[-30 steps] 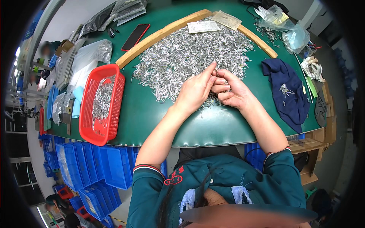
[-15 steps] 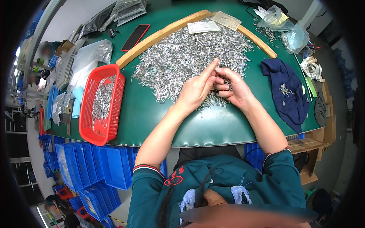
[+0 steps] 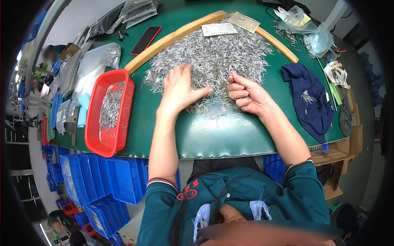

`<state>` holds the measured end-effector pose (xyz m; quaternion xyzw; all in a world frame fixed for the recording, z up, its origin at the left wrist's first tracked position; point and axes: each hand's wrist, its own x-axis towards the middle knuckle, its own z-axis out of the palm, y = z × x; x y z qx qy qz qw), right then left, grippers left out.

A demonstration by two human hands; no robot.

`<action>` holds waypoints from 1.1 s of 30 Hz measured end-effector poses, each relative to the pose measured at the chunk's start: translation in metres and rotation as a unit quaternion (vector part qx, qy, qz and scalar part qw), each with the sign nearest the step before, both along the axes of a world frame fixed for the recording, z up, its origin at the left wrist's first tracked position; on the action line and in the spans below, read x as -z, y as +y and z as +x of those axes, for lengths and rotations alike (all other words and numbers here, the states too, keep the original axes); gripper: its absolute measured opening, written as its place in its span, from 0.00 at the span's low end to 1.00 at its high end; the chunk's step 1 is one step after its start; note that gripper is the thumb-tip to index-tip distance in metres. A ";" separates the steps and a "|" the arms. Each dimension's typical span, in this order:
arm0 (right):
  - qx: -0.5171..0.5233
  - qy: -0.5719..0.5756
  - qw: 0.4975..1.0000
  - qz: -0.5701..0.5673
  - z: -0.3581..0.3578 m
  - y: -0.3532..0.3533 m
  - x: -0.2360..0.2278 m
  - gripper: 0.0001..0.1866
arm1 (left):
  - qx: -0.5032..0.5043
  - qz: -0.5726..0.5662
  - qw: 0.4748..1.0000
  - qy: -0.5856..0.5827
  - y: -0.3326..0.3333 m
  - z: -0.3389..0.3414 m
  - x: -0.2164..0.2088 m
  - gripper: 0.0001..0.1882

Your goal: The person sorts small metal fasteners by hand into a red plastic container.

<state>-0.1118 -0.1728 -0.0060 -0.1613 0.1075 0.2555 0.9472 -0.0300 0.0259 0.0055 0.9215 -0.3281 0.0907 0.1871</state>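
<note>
A broad heap of metal pins [image 3: 221, 51] is lying mid-tabletop [image 3: 230, 141], with wooden bars [image 3: 178, 35] bordering it toward the far edge. The left hand [image 3: 177, 92] is resting loose and empty-looking, fingers spread, over the heap's near-left part; whether it is touching pins I cannot tell. The right hand [image 3: 252, 97] is curling inward at the heap's near-right side, thumb pressing against forefinger; I cannot tell whether it is grasping any pins. Near the tabletop's near-left corner, a red basket [image 3: 128, 94] is holding more pins; toward the right edge, a navy cloth [image 3: 310, 117] is carrying a few.
</note>
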 end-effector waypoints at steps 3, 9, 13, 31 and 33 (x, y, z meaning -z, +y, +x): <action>-0.007 0.003 1.000 0.013 0.000 0.001 -0.002 0.09 | -0.006 0.065 0.997 0.048 0.008 -0.001 0.001 0.42; 0.020 -0.026 0.999 0.014 0.000 0.002 -0.002 0.08 | 0.065 -0.002 0.997 -0.045 -0.018 -0.004 0.017 0.20; 0.074 -0.021 0.997 -0.018 0.000 0.000 -0.008 0.09 | 0.074 0.025 0.993 -0.092 -0.036 -0.010 0.022 0.11; 0.095 -0.069 0.917 -0.380 -0.003 0.012 -0.007 0.09 | 0.129 -0.271 0.954 0.020 -0.039 -0.017 0.011 0.08; 0.109 -0.071 0.911 -0.391 -0.003 0.012 -0.007 0.09 | 0.139 -0.246 0.959 -0.031 -0.040 -0.018 0.011 0.09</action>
